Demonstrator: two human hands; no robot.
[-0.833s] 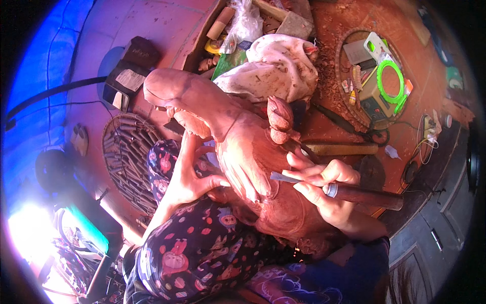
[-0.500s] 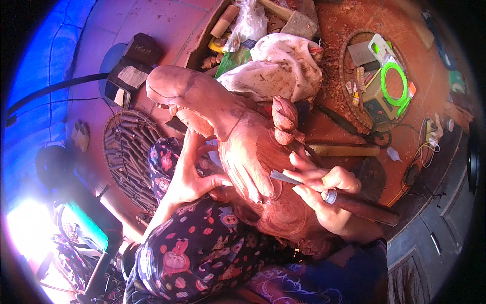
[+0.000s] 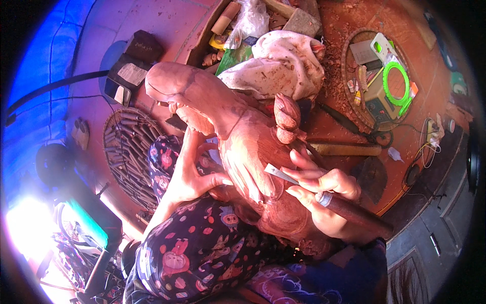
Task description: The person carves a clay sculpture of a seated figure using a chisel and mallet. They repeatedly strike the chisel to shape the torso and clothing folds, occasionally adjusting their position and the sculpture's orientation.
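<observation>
- Carved wooden figure (image 3: pixel 253 152), reddish brown: I find it slanting across the lap, head toward the upper left.
- Left hand (image 3: pixel 190 180): thumb and forefinger spread wide against the figure, below its face.
- Right hand (image 3: pixel 329 195): fingers closed on a chisel (image 3: pixel 357 214), dark handle, flat metal blade over the figure's side.
- Wooden bar (image 3: pixel 344 149): lying just beyond the right hand.
- Pale stained cloth (image 3: pixel 278 66): bunched behind the figure, covering part of a filled box (image 3: pixel 196 58).
- Clear plastic bag (image 3: pixel 255 20): in that box.
- Round basket (image 3: pixel 105 147): packed with brown rods, left of the lap.
- Round tray (image 3: pixel 346 76): at the right, bearing a bright green ring (image 3: pixel 386 83) among small goods.
- Hidden: several left fingertips, behind the figure; part of the chisel, under the right hand.
- Cut off: the box, at my upper edge.
- Hard to make out: whether the blade touches wood; the lower left, washed out by glare (image 3: pixel 30 233).
</observation>
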